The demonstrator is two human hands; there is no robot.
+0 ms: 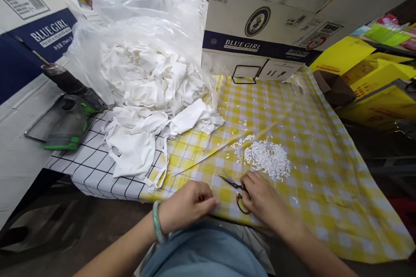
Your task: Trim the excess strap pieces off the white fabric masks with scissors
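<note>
My left hand [191, 204] rests at the table's front edge, its fingers curled in and a green bangle on the wrist; whatever it may hold is hidden. Just right of it, my right hand [260, 194] grips a pair of scissors [236, 184] by one handle loop. The blades are parted and point left over the yellow checked cloth. Behind my right hand lies a pile of small white pieces [268, 159]. White fabric items with straps [133, 147] spill toward the front left from a clear plastic bag [143, 30] full of similar white cloth.
A green and grey tool [69, 117] stands on the left beside a carton [19, 60]. Large Blue Girl cartons [253, 21] rise at the back, with a black wire stand [246, 74] before them. Yellow boxes [383, 78] sit right of the table. People are visible behind.
</note>
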